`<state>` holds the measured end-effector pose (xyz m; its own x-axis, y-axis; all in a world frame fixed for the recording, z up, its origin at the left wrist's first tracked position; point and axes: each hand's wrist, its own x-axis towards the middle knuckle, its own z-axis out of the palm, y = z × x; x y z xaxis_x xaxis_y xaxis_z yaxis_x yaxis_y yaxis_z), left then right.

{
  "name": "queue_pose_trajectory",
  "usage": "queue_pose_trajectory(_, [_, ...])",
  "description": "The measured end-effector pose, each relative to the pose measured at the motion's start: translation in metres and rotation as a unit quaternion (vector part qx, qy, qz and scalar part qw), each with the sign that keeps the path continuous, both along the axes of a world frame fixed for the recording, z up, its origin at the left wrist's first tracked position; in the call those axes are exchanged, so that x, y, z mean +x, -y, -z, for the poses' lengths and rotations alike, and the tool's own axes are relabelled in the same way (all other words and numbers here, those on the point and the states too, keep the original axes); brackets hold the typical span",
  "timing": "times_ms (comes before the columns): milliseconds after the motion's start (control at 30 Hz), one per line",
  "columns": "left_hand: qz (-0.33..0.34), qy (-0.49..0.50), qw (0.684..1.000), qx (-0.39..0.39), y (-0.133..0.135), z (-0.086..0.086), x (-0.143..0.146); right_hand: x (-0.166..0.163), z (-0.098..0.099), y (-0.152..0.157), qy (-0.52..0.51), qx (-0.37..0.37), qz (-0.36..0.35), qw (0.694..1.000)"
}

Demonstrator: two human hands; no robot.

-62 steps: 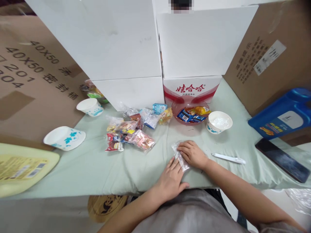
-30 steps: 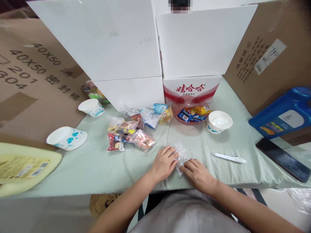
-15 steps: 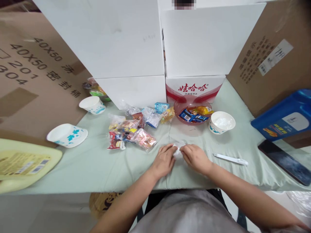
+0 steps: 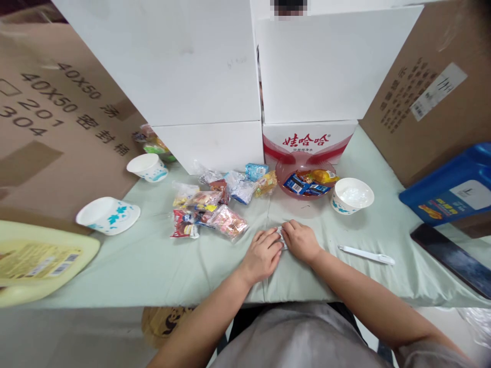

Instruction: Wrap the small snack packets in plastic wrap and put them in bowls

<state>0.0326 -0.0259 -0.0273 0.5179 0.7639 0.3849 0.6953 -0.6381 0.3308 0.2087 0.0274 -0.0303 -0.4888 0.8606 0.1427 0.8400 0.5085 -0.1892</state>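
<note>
My left hand [image 4: 263, 255] and my right hand [image 4: 301, 242] meet low over the cloth, fingers bent, on a small piece of crinkled clear plastic wrapper [image 4: 283, 239]. Only a narrow strip of it shows between them; the fingertips cover the rest. Left of the hands lies a pile of wrapped snacks [image 4: 229, 223]. Beyond them stands a pink see-through bowl [image 4: 281, 174] with blue and yellow packets in it. A white paper cup [image 4: 342, 207] with clear plastic inside is near the bowl. To the right of my right hand lies a white utility knife [image 4: 366, 254].
Two paper cups, one tilted [image 4: 143, 168] and one on its side [image 4: 111, 217], lie left. A yellow jug [image 4: 49, 260] and blue bottle [image 4: 456, 186] flank the table. A phone [image 4: 452, 260] lies right. White boxes [image 4: 210, 148] wall the back, with brown cartons at the sides.
My hands have drawn closer together, the right one moving left and covering more of the plastic. Less of the wrapper shows now. The view has shifted slightly.
</note>
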Motion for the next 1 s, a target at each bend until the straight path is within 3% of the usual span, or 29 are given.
queue_pose_trajectory(167, [-0.021, 0.005, 1.000, -0.017, -0.004, 0.001, 0.001, 0.013, -0.004, -0.008, -0.074, 0.067, 0.054, 0.994])
queue_pose_trajectory(267, [-0.014, 0.014, 1.000, -0.010, -0.004, 0.002, 0.000, 0.016, -0.008, -0.001, -0.123, 0.094, -0.033, 0.987])
queue_pose_trajectory(367, [-0.024, 0.031, 0.999, -0.007, -0.002, 0.003, -0.002, 0.013, -0.007, 0.014, -0.118, 0.058, -0.139, 0.981])
queue_pose_trajectory(533, [-0.065, 0.064, 0.996, -0.001, -0.002, 0.009, -0.004, 0.029, -0.007, 0.020, -0.096, 0.032, -0.149, 0.984])
queue_pose_trajectory(633, [-0.056, 0.044, 0.997, -0.008, -0.003, 0.011, -0.005, 0.064, -0.028, 0.004, -0.141, 0.112, -0.083, 0.980])
queue_pose_trajectory(700, [-0.058, 0.044, 0.997, -0.013, -0.005, 0.012, -0.005, 0.093, -0.051, -0.013, -0.162, 0.181, 0.006, 0.970])
queue_pose_trajectory(767, [-0.062, 0.048, 0.997, -0.016, -0.006, 0.011, -0.004, 0.119, -0.073, -0.033, -0.117, 0.204, 0.115, 0.965])
queue_pose_trajectory(800, [-0.064, 0.048, 0.997, -0.018, -0.006, 0.010, -0.003, 0.130, -0.082, -0.044, -0.069, 0.183, 0.172, 0.965])
queue_pose_trajectory(867, [-0.069, 0.049, 0.996, -0.018, -0.006, 0.008, -0.002, 0.143, -0.094, -0.066, 0.047, 0.065, 0.262, 0.962])
queue_pose_trajectory(933, [-0.071, 0.050, 0.996, -0.022, -0.006, 0.006, -0.001, 0.145, -0.098, -0.086, 0.119, -0.054, 0.296, 0.946])
queue_pose_trajectory(1000, [-0.071, 0.051, 0.996, -0.027, -0.006, 0.005, 0.000, 0.141, -0.096, -0.104, 0.138, -0.132, 0.285, 0.939])
